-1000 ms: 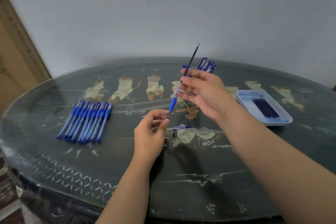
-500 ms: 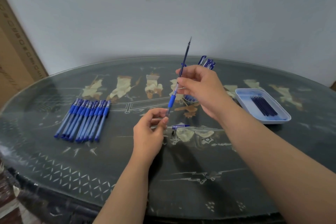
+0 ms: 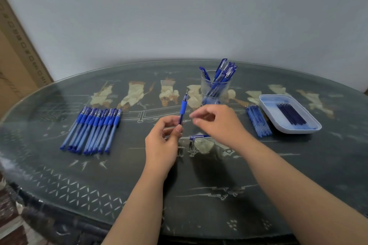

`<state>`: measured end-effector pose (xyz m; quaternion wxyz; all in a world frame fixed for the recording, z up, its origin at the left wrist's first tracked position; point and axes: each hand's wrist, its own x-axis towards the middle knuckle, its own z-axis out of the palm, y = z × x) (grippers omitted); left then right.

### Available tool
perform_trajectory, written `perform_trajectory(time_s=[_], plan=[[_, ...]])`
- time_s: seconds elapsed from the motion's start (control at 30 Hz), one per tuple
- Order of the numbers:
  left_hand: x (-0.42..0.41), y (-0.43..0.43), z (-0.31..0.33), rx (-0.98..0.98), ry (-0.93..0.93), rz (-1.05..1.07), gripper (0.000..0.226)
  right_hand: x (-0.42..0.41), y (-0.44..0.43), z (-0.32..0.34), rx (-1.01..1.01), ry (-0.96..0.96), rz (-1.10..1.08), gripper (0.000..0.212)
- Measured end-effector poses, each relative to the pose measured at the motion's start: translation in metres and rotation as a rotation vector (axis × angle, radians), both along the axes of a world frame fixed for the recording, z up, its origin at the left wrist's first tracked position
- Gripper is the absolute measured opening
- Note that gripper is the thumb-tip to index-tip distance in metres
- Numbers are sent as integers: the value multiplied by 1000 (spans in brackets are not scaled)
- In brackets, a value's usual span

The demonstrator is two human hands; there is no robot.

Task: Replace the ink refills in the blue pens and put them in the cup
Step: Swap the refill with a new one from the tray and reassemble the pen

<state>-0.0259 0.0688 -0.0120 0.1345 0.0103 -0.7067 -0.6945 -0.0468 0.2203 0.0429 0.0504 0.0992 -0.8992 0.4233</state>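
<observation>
My left hand [image 3: 161, 141] pinches a blue pen [image 3: 183, 110] by its lower barrel and holds it upright, tip up, above the table's middle. Just right of the pen hovers my right hand [image 3: 218, 123], blurred, fingers loosely curled with nothing visible in them. A blue pen cap [image 3: 198, 137] lies on the table beneath that hand. Behind the hands stands a clear cup [image 3: 216, 89] with several blue pens in it. A row of several blue pens [image 3: 93, 129] lies at the left.
A pale blue tray [image 3: 267, 105] at the right holds dark refills [image 3: 290, 114]. Lighter blue refills [image 3: 258, 121] lie beside its left edge. A cardboard box [image 3: 14, 61] leans at the far left. The glass-topped oval table [image 3: 199, 195] curves close to me.
The long refill that stood out of the pen now sits inside it, only the tip showing. My right hand has let go and dropped down to the right, uncovering the cup.
</observation>
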Motion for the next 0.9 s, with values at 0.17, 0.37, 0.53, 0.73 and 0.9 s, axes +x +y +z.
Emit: perform_trajectory(time_s=[0.17, 0.37, 0.53, 0.73, 0.9], plan=[[-1, -1, -2, -10, 9, 12, 33, 9, -5, -28, 313, 66, 88, 15], [0, -2, -1, -6, 9, 13, 34, 12, -10, -26, 315, 57, 52, 5], [0, 0, 0, -28, 13, -13, 34, 2, 2, 35, -308, 12, -99, 13], [0, -1, 0, -59, 3, -26, 39, -7, 0, 64, -197, 58, 35, 16], [-1, -1, 0, -77, 1, -28, 37, -13, 0, 61, 22, 25, 71, 15]])
